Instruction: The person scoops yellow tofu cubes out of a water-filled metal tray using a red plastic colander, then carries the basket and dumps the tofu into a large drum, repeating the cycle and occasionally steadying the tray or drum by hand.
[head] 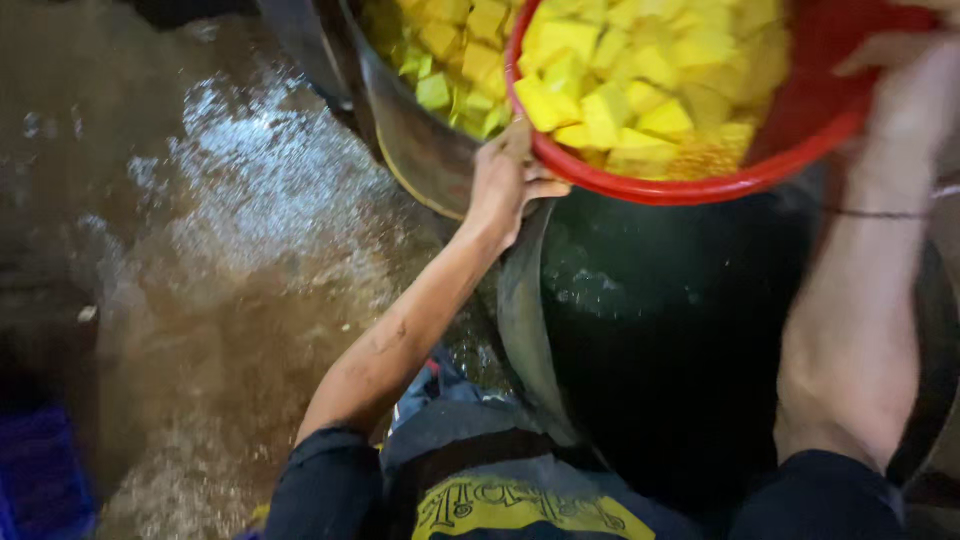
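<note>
While the left hand clamps the rim of the red basin at its seven o'clock edge, the blurred right hand holds the four o'clock side, its grip closed there. The basin, heaped with yellow chunks, sits at one o'clock above a dark tub; a second tub of chunks stands at eleven, wet floor at nine.

We see our two bare forearms coming out of dark short sleeves. Our left hand wears nothing. Near the right hand, a thin dark thread bracelet goes around the wrist. On our dark shirt there is a yellow printed patch (partly cut off by the picture edge).
</note>
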